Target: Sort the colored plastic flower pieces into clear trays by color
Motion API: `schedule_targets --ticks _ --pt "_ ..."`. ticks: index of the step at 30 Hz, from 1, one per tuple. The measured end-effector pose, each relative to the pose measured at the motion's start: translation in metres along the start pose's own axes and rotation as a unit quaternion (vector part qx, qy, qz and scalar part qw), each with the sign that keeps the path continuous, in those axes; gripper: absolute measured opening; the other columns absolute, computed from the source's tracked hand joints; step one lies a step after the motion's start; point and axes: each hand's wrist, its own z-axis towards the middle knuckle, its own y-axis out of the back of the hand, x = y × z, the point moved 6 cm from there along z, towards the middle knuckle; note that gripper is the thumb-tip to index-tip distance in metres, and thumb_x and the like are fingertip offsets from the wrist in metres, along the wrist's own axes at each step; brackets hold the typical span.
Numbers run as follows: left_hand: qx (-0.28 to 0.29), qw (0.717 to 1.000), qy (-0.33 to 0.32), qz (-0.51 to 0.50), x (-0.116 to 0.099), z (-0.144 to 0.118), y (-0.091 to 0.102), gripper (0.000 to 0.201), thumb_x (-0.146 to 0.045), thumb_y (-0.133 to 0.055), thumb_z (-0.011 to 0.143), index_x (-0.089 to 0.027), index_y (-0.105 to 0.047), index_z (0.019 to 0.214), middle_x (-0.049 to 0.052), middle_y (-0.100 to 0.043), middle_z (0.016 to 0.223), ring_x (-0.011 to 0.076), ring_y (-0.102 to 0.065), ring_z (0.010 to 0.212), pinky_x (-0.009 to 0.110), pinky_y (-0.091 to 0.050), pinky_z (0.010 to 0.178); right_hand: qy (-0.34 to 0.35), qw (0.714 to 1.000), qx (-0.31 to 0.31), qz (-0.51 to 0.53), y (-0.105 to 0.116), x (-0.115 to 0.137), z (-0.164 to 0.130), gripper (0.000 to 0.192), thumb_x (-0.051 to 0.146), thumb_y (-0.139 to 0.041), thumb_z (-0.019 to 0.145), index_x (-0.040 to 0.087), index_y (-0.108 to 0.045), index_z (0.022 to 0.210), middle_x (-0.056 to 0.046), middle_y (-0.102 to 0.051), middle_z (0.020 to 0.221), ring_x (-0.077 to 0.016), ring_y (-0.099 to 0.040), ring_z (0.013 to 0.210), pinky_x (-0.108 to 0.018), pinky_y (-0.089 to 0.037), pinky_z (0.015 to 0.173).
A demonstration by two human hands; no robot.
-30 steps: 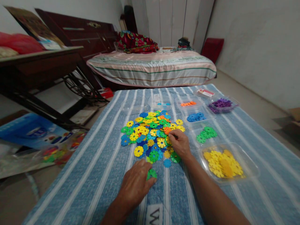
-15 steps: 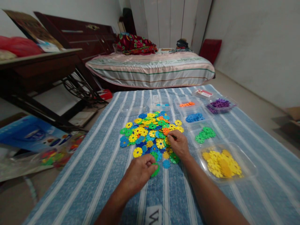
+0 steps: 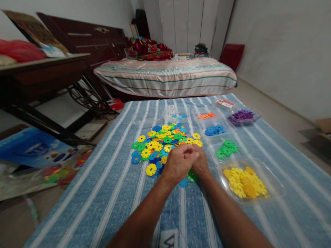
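- Your left hand point(image 3: 179, 162) and right hand point(image 3: 199, 162) meet, touching, over the near right edge of the pile of flower discs point(image 3: 162, 144); fingers curl together there.
- Grip: both hands are closed against each other. Whether either pinches a disc I cannot tell; the backs of the hands hide the fingertips (nothing coloured shows between them).
- The pile lies mid-cloth on the blue striped cloth point(image 3: 116, 193), mixed yellow, green, blue and orange. A green disc point(image 3: 191, 176) peeks out just under your right wrist.
- Right of the pile, clear tubs stand in a near-to-far row, one colour each, likely so each is an easy reach: yellow tub point(image 3: 248, 181) nearest, green tub point(image 3: 227, 148) behind it, then blue tub point(image 3: 214, 130) and orange tub point(image 3: 207, 115).
- Purple tub point(image 3: 243, 115) sits far right, beside the orange one.
- A near-empty clear tub point(image 3: 176, 113) with a few light-blue pieces stands just beyond the pile.
- Far back: a striped bed point(image 3: 165, 75); left, a dark wooden table point(image 3: 43, 72).
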Motion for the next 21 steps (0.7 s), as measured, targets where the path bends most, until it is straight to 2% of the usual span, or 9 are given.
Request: schedule_targets --ticks 2,4,7,10,14,21 --pt "0.002 0.998 0.0 0.056 0.021 -0.007 0.007 0.011 -0.025 -0.059 0.079 -0.017 -0.067 0.078 -0.001 -0.065 0.069 0.0142 -0.061 0.065 0.026 -0.051 0.066 0.001 1.0 -0.002 0.016 0.002 0.002 0.001 0.013 0.026 -0.055 0.079 0.021 -0.064 0.071 -0.001 -0.062 0.072 -0.0159 -0.056 0.072 -0.027 -0.042 0.066" --pt "-0.027 0.989 -0.029 0.14 0.037 -0.013 0.018 0.012 -0.025 -0.058 0.081 -0.017 -0.067 0.081 0.002 -0.067 0.076 0.0171 -0.064 0.073 0.03 -0.053 0.072 0.001 1.0 -0.008 0.023 0.003 0.004 0.002 0.016 0.025 -0.053 0.081 0.021 -0.064 0.071 -0.001 -0.061 0.072 -0.0159 -0.056 0.072 -0.028 -0.042 0.069" --pt "-0.074 0.952 -0.088 0.283 0.051 -0.021 0.033 0.014 -0.024 -0.057 0.084 -0.016 -0.067 0.09 0.01 -0.069 0.099 0.0251 -0.064 0.098 0.042 -0.052 0.09 0.001 1.0 -0.02 0.022 0.003 0.003 0.002 0.017 0.026 -0.052 0.081 0.021 -0.064 0.071 -0.001 -0.061 0.072 -0.0161 -0.056 0.072 -0.029 -0.043 0.071" --pt "-0.056 0.919 -0.098 0.377 0.065 -0.028 0.036 0.021 -0.026 -0.061 0.083 -0.016 -0.066 0.1 0.016 -0.063 0.122 0.0315 -0.058 0.116 0.051 -0.047 0.1 0.004 1.0 -0.019 0.022 0.002 0.003 0.002 0.016 0.026 -0.052 0.081 0.021 -0.064 0.071 -0.001 -0.061 0.073 -0.0162 -0.056 0.072 -0.029 -0.043 0.071" --pt "-0.012 0.905 -0.08 0.418 0.079 -0.04 0.03 0.031 -0.028 -0.064 0.083 -0.016 -0.064 0.111 0.019 -0.055 0.136 0.0353 -0.05 0.128 0.055 -0.046 0.102 0.009 1.0 -0.014 0.02 0.001 0.002 0.001 0.017 0.025 -0.051 0.082 0.021 -0.064 0.07 -0.001 -0.062 0.072 -0.0159 -0.056 0.071 -0.029 -0.043 0.069" --pt "-0.003 0.899 -0.075 0.431 0.079 -0.044 0.025 0.031 -0.023 -0.061 0.085 -0.014 -0.063 0.114 0.019 -0.053 0.139 0.0359 -0.048 0.13 0.055 -0.044 0.105 0.007 1.0 -0.02 0.019 0.003 0.003 0.001 0.018 0.027 -0.052 0.082 0.021 -0.064 0.07 -0.001 -0.062 0.072 -0.0161 -0.056 0.071 -0.029 -0.043 0.069"
